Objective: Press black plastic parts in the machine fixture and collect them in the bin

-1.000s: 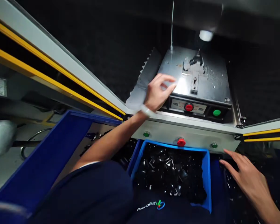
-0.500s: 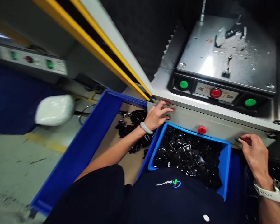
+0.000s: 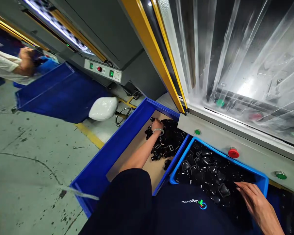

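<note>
My left hand (image 3: 158, 124) is down in the long dark-blue bin (image 3: 98, 163), among small black plastic parts (image 3: 171, 138) heaped on a brown board. Its fingers are curled, with a black part at the fingertips. Over the light-blue bin (image 3: 265, 186), my right hand (image 3: 257, 197) hangs with fingers stretched out and nothing visible in them. Under it lie many glossy black plastic pieces (image 3: 212, 169), some shaped like shallow square caps. The thumb of the right hand is mostly hidden.
A clear strip curtain (image 3: 222, 49) covers the machine opening beside a yellow post (image 3: 159, 62). The front panel carries green buttons (image 3: 280, 175) and a red knob (image 3: 233, 152). A white stool (image 3: 103, 108) stands left. Farther off, a co-worker's arm (image 3: 26, 63) shows.
Both hands have left the panel buttons, the left for the dark-blue bin, the right for the light-blue one. A clear strip curtain now covers the machine plate. The view has swung left.
</note>
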Available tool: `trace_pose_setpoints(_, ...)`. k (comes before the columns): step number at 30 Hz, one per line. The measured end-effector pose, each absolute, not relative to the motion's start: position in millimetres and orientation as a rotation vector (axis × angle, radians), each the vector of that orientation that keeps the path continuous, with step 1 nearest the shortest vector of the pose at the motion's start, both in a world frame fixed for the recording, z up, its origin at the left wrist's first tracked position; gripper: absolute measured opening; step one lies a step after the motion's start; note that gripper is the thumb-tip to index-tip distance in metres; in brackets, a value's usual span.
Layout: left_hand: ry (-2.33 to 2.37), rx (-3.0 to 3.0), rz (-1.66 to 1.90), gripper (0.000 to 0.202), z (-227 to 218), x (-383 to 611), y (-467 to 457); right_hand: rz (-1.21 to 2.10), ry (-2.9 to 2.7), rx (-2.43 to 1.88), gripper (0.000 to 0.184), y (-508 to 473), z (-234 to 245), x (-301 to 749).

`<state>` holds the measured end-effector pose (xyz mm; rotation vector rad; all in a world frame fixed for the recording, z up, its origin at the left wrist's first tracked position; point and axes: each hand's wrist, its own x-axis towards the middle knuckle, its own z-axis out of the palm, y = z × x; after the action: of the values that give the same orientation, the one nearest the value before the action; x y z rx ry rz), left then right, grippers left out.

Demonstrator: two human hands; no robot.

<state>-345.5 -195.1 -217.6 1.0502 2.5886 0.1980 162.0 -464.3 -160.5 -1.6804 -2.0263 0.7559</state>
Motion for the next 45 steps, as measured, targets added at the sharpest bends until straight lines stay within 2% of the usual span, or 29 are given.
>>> trace_pose_setpoints(4,2.656,0.793,0.148,0.042,-233.5,-341.4,-182.0,0.779,-1.949,-1.730,0.041,-459.2,-142.9,156.5)
trace_pose_setpoints(10,2.676,0.878,0.457,0.019,-220.4,-341.8,-204.6,0.678,-1.759,-1.849,0.036,-454.7,-124.5,151.3)
trace_pose_setpoints(14,2.601,1.089,0.752,0.020,-195.5,-333.0,-235.9,0.739,-1.669,-1.847,0.036,-438.5,-110.4,144.7)
trace_pose_setpoints(17,2.351,1.286,1.118,0.020,-171.9,-293.3,-254.8,0.716,-1.618,-1.824,0.033,-415.7,-88.8,121.4)
trace_pose_setpoints(20,1.791,1.479,1.440,0.035,-140.9,-230.9,-270.9,0.711,-1.520,-1.702,0.025,-391.6,-62.8,87.4)
trace_pose_setpoints(23,1.349,1.541,1.370,0.042,-107.0,-173.3,-286.5,0.718,-1.485,-1.551,0.018,-370.4,-41.3,60.5)
trace_pose_setpoints(28,0.969,1.582,1.191,0.040,-75.5,-124.0,-298.6,0.773,-1.523,-1.491,0.010,-349.4,-25.4,54.3)
trace_pose_setpoints(33,0.826,1.716,1.107,0.035,-78.8,-102.1,-293.9,0.857,-1.506,-1.547,0.015,-344.9,-26.1,70.6)
trace_pose_setpoints(39,0.810,1.835,1.158,0.011,-72.8,-80.2,-256.3,0.976,-1.524,-1.569,0.028,-307.8,-17.9,102.1)
trace_pose_setpoints(41,0.852,1.820,1.212,0.008,-59.8,-73.0,-229.5,0.813,-1.593,-1.568,0.029,-271.2,-1.8,116.8)
trace_pose_setpoints(45,0.975,1.708,1.361,0.008,-27.8,-55.4,-159.8,0.096,-1.560,-1.692,0.032,-165.1,36.7,140.7)
